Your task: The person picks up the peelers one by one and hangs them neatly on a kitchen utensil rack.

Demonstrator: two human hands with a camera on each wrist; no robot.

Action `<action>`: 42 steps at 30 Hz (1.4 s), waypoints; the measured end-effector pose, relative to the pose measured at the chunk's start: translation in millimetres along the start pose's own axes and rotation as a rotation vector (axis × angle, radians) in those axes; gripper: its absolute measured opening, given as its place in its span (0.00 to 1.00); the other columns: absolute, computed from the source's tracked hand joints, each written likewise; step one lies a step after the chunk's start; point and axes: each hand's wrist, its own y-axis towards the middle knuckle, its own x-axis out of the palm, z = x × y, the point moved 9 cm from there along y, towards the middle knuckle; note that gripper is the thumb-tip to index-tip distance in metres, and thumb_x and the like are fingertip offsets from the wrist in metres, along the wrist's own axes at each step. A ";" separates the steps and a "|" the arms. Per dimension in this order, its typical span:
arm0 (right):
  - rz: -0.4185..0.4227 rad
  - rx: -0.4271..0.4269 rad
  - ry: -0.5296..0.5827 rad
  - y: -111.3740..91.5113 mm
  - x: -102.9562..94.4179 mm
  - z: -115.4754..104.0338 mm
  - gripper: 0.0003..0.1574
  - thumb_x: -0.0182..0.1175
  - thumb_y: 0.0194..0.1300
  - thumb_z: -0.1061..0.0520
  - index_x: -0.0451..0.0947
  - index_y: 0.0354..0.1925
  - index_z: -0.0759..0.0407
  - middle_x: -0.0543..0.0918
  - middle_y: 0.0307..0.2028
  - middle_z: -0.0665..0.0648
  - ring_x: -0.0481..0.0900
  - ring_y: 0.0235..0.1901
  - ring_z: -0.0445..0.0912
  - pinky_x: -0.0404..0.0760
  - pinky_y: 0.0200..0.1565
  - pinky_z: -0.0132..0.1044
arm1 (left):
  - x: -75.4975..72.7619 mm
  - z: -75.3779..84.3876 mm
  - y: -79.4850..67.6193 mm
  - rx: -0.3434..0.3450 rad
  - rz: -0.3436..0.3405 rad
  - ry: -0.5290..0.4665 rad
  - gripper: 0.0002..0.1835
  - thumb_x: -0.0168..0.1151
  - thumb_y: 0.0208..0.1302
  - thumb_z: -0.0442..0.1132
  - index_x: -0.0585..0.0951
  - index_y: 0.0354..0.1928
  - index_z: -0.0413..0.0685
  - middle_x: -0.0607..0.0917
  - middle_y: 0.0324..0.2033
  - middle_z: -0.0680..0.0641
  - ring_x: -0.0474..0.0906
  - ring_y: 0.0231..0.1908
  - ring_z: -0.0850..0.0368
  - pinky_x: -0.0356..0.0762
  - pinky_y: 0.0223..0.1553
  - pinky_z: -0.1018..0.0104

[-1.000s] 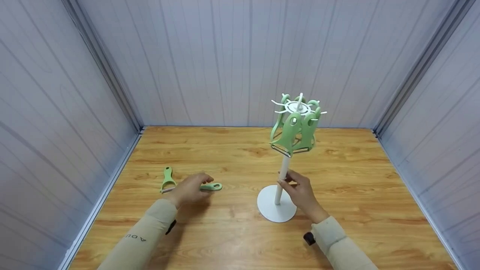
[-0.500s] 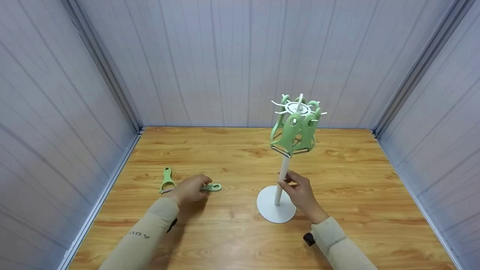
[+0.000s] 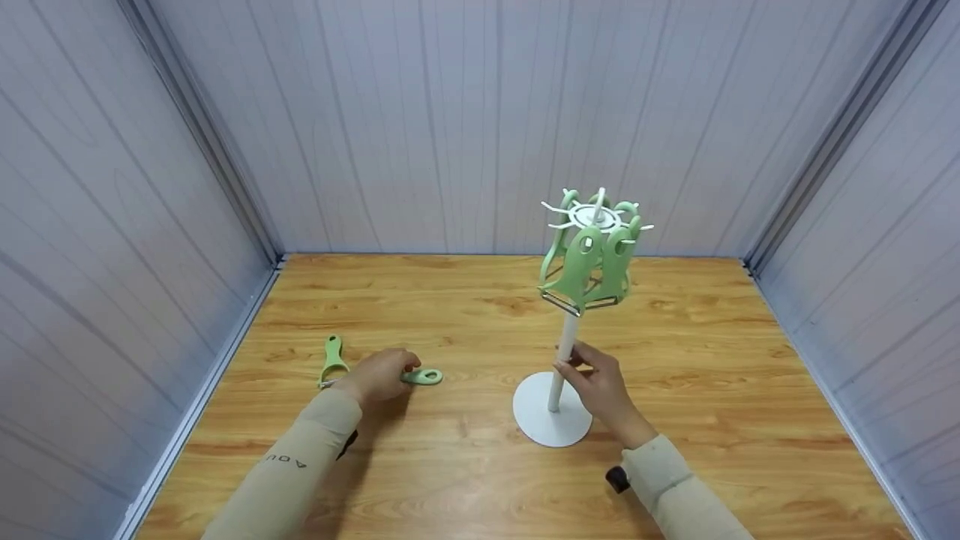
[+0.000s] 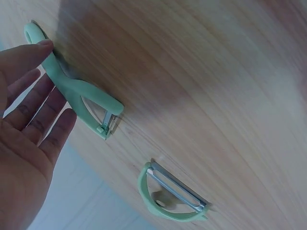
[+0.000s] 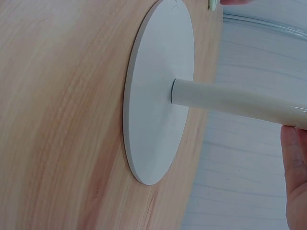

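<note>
In the head view my left hand (image 3: 381,375) is over a green Y-shaped vegetable peeler (image 3: 424,377) lying on the table, hiding its blade end. From the left wrist, thumb and fingers pinch the handle of this peeler (image 4: 62,79) from either side. A second green peeler (image 3: 334,358) lies just left of that hand, its metal blade nearest the person. My right hand (image 3: 600,382) grips the white pole of an upright display stand (image 3: 568,337) between thumb and fingers. Several green peelers (image 3: 581,266) hang by their handle holes from hooks around the stand's top.
The stand's round white base (image 3: 551,427) sits flat on the wood-grain table (image 3: 465,480). Pale panel walls (image 3: 465,127) enclose the table at the back and both sides. Some white hooks (image 3: 555,206) at the stand's top carry nothing.
My left forearm has shifted slightly to the right, while the hand stays at the same peeler. The right hand and the stand have kept their places.
</note>
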 end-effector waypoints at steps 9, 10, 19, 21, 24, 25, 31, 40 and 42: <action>-0.005 0.015 -0.004 0.4 0.6 -0.7 0.11 0.67 0.74 0.68 0.87 0.53 0.66 0.90 0.42 0.64 0.84 0.39 0.37 0.87 0.39 0.28 | 3.5 -3.0 8.8 0.014 0.015 0.033 0.12 0.69 0.72 0.29 0.89 0.55 0.40 0.91 0.47 0.40 0.88 0.51 0.42 0.85 0.57 0.42; -0.005 0.018 -0.004 0.5 0.4 -0.5 0.11 0.67 0.74 0.68 0.87 0.53 0.66 0.90 0.42 0.64 0.84 0.39 0.38 0.87 0.39 0.28 | 4.1 -4.1 10.3 0.008 0.013 0.032 0.12 0.68 0.72 0.29 0.89 0.55 0.40 0.91 0.47 0.41 0.88 0.51 0.43 0.85 0.56 0.42; 0.012 -0.008 -0.014 -0.1 -0.1 -2.3 0.12 0.67 0.73 0.70 0.87 0.53 0.68 0.89 0.43 0.70 0.84 0.40 0.40 0.86 0.39 0.28 | 0.9 8.1 9.3 0.024 -0.002 0.018 0.12 0.62 0.73 0.24 0.90 0.51 0.39 0.91 0.46 0.42 0.85 0.44 0.50 0.84 0.49 0.50; 0.011 -0.010 -0.015 -0.2 -0.1 -2.6 0.11 0.67 0.73 0.69 0.87 0.52 0.67 0.89 0.43 0.69 0.84 0.40 0.40 0.87 0.39 0.28 | 0.6 10.4 9.4 0.032 0.004 0.020 0.13 0.62 0.74 0.24 0.89 0.53 0.39 0.90 0.48 0.41 0.86 0.48 0.48 0.85 0.50 0.49; 0.010 -0.018 -0.012 -0.3 -0.2 -3.4 0.11 0.67 0.73 0.70 0.86 0.52 0.68 0.89 0.43 0.69 0.84 0.40 0.40 0.87 0.39 0.28 | -1.9 15.6 9.1 0.045 0.016 0.017 0.15 0.63 0.73 0.25 0.87 0.58 0.38 0.89 0.51 0.39 0.86 0.53 0.44 0.85 0.54 0.46; 0.010 -0.019 -0.011 -0.4 -0.3 -3.5 0.11 0.67 0.73 0.70 0.86 0.52 0.68 0.90 0.42 0.68 0.84 0.40 0.39 0.87 0.39 0.28 | -3.2 17.8 8.9 0.051 0.024 0.010 0.16 0.63 0.73 0.25 0.87 0.59 0.38 0.88 0.51 0.39 0.86 0.54 0.43 0.85 0.56 0.45; 0.017 -0.033 -0.009 -0.2 -0.8 -4.7 0.13 0.67 0.72 0.71 0.86 0.54 0.69 0.90 0.41 0.64 0.83 0.40 0.37 0.87 0.38 0.27 | -13.3 32.8 5.9 0.070 0.078 -0.068 0.14 0.66 0.76 0.30 0.86 0.60 0.42 0.87 0.52 0.43 0.85 0.55 0.43 0.84 0.58 0.44; 0.019 -0.025 -0.013 -0.2 -0.5 -5.4 0.13 0.67 0.72 0.70 0.86 0.54 0.69 0.90 0.41 0.67 0.84 0.40 0.37 0.86 0.38 0.27 | -21.2 52.6 2.2 0.113 0.138 -0.164 0.14 0.66 0.76 0.29 0.86 0.60 0.41 0.86 0.50 0.44 0.84 0.49 0.49 0.85 0.54 0.48; 0.015 -0.025 -0.016 -0.5 -0.4 -5.7 0.14 0.67 0.72 0.70 0.86 0.54 0.69 0.90 0.42 0.68 0.84 0.40 0.38 0.87 0.39 0.27 | -23.0 57.8 1.4 0.137 0.154 -0.169 0.15 0.67 0.75 0.28 0.86 0.60 0.40 0.87 0.51 0.44 0.84 0.49 0.49 0.86 0.54 0.48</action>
